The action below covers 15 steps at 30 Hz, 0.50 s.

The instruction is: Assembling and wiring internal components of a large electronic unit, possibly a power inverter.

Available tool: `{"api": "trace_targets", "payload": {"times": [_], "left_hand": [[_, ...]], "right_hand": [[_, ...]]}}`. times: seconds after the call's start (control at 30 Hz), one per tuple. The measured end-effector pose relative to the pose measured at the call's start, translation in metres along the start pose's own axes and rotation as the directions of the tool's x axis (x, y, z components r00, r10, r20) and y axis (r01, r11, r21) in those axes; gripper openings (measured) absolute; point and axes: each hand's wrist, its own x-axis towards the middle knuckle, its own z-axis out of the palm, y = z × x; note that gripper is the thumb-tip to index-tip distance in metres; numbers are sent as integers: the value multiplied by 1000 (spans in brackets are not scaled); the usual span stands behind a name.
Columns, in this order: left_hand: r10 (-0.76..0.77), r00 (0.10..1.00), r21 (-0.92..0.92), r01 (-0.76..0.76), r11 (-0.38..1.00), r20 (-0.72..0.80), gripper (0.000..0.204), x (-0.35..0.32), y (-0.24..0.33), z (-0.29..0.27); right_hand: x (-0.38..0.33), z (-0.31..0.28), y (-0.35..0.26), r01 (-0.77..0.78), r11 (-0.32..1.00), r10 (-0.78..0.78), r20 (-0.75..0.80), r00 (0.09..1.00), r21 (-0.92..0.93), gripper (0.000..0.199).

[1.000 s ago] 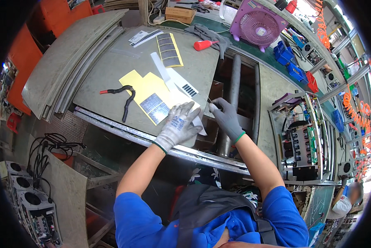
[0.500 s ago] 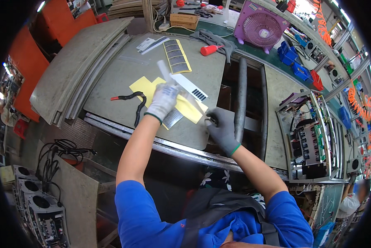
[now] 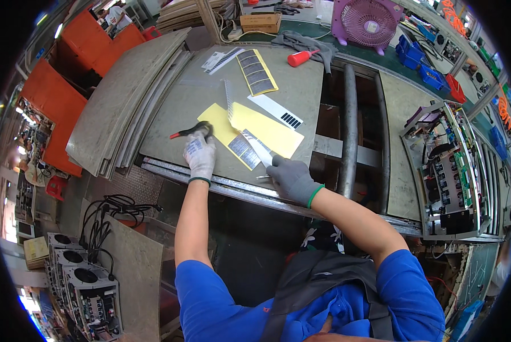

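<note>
In the head view, a grey board (image 3: 170, 108) fills the upper middle of the frame, and yellow sheets (image 3: 267, 128) lie on it with small grey stickers (image 3: 241, 149) at their lower edge. The left hand (image 3: 200, 155), gloved in white, is laid over the black end of a red-handled tool (image 3: 191, 130) left of centre; its fingers are curled down on the tool, but whether it is truly gripped cannot be told. The right hand (image 3: 291, 178), in a grey glove, is closed narrowly on a thin metal pick (image 3: 263, 176) at the board's lower rim, just beside the stickers. A white barcode strip (image 3: 275, 111) is seen above the sheets and a pink fan (image 3: 372, 20) at the upper right.

The step in hand is judged to be the taking up of a tool between stickers. Next, a firm closing of the left fingers on the handle seems called for, with the sheets left flat.

Against the frame half a second ago, the left hand is found moved off the yellow sheets to the tool at their left, while the right hand is little shifted
</note>
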Motion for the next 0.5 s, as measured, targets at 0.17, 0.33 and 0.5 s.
{"api": "trace_targets", "payload": {"times": [0.17, 0.33, 0.5], "left_hand": [[202, 946, -155, -246, 957, -253, 21, 4, 25, -2], [435, 881, 244, -471, 848, 187, 16, -10, 49, -4], [343, 927, 68, -336, 939, -151, 34, -33, 49, -12]], "right_hand": [[0, -7, -1, -5, 1000, 5, 23, 1000, -16, 8], [-3, -18, -6, -29, 998, 36, 139, 990, -49, 17], [-7, -34, -6, -159, 975, 132, 172, 976, 155, 23]]}}
